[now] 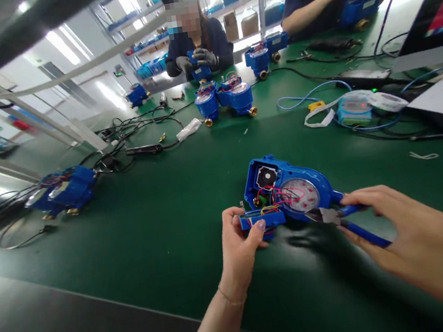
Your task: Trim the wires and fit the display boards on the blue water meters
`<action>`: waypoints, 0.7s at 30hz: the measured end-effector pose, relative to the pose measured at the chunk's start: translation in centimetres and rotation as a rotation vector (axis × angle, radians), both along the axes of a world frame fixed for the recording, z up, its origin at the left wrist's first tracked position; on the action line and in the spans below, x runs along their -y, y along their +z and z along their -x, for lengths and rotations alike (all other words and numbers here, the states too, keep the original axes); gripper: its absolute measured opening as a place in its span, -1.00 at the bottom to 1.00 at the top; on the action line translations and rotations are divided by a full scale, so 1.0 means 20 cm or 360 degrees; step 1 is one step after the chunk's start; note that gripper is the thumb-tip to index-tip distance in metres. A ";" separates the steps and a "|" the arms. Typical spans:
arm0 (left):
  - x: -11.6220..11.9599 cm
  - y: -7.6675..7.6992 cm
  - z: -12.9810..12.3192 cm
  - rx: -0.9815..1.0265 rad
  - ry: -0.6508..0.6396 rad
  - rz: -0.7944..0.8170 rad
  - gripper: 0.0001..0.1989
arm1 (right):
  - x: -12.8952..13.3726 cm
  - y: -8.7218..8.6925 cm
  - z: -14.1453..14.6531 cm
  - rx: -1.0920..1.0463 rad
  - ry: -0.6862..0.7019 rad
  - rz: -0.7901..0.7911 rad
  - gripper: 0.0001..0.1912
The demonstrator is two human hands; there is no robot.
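A blue water meter (320, 179) lies on the green table, its side box uncovered. Thin red, black and yellow wires run from the box across the round dial. My left hand (238, 240) pinches a small blue wired module (272, 217) at the box's near edge, thumb on top. In my right hand (411, 227) are diagonal cutters (329, 215) with blue handles spread apart. Their jaws point left, just by the meter's near rim; whether they touch it I cannot tell.
Several more blue meters (239, 97) stand ahead and at the left (70, 190). Black cables (119, 142) tangle at the left. A monitor (430, 10), a round device (356, 108) and a blue cable are at the right. Two people (205, 53) handle meters across the table.
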State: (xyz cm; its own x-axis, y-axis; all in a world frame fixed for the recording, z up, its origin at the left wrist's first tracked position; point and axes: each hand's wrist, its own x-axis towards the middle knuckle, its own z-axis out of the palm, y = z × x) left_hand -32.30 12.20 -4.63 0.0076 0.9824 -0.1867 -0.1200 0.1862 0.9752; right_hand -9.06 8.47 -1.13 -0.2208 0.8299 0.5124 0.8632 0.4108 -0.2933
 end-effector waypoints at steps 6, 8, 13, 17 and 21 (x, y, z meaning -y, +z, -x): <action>-0.05 0.01 0.01 -0.0017 -0.0119 -0.0197 -0.53 | 0.06 0.07 0.10 0.0106 -0.0197 0.0027 -0.74; -0.05 0.00 0.01 0.0021 -0.0117 -0.0240 -0.52 | 0.04 0.08 0.11 0.0208 -0.0169 0.0016 -0.74; -0.06 -0.02 0.02 0.0166 -0.0161 -0.0228 -0.49 | -0.07 0.13 0.14 0.0441 0.0030 -0.0045 -0.69; -0.07 -0.03 0.03 0.0219 -0.0169 -0.0236 -0.46 | -0.16 0.19 0.17 0.0655 0.0149 -0.0055 -0.63; -0.07 -0.03 0.04 0.0203 -0.0162 -0.0232 -0.44 | -0.22 0.22 0.16 0.0762 0.0250 -0.0015 -0.66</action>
